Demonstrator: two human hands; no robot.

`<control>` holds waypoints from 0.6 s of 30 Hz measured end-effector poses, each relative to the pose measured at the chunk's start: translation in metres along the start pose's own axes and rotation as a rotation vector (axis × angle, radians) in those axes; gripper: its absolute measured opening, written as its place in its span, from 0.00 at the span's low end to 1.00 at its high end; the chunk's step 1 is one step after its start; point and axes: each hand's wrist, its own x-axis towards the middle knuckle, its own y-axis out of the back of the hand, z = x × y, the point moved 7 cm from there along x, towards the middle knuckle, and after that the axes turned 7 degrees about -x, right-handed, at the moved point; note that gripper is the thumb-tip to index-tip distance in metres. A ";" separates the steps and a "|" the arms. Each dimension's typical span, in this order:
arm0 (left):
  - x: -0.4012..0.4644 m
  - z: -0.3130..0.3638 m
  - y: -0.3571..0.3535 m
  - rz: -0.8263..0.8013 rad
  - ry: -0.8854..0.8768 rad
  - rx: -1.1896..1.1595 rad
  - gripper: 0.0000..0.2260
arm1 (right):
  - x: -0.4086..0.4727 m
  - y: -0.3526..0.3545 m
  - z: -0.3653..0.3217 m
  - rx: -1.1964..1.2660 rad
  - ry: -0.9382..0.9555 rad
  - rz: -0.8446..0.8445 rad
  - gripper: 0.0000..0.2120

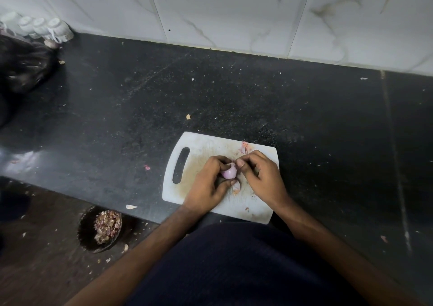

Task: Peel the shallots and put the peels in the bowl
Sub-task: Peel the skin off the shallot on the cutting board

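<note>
A pale purple shallot [229, 172] is held over the white cutting board [210, 144]. My left hand [208, 184] grips it from the left and below. My right hand [260, 176] pinches its top right with thumb and fingertips, where a bit of skin sticks up. Loose peel pieces lie on the board, one [244, 146] at its far edge and one [236, 186] just under the shallot. A dark bowl [86, 228] heaped with peels [107, 226] sits lower down to the left, below the counter edge.
The black counter [234, 94] is flecked with peel scraps. A dark plastic bag [23, 64] lies at the far left, with several upturned white cups [56, 30] behind it by the tiled wall. The board's handle slot [181, 165] faces left.
</note>
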 end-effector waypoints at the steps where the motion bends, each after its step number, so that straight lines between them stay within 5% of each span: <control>1: 0.000 0.001 -0.001 -0.011 -0.010 0.022 0.11 | 0.000 -0.001 -0.002 0.000 0.006 -0.012 0.06; 18: -0.002 0.007 -0.004 -0.041 -0.005 -0.006 0.14 | -0.005 -0.018 -0.008 -0.549 0.082 -0.027 0.11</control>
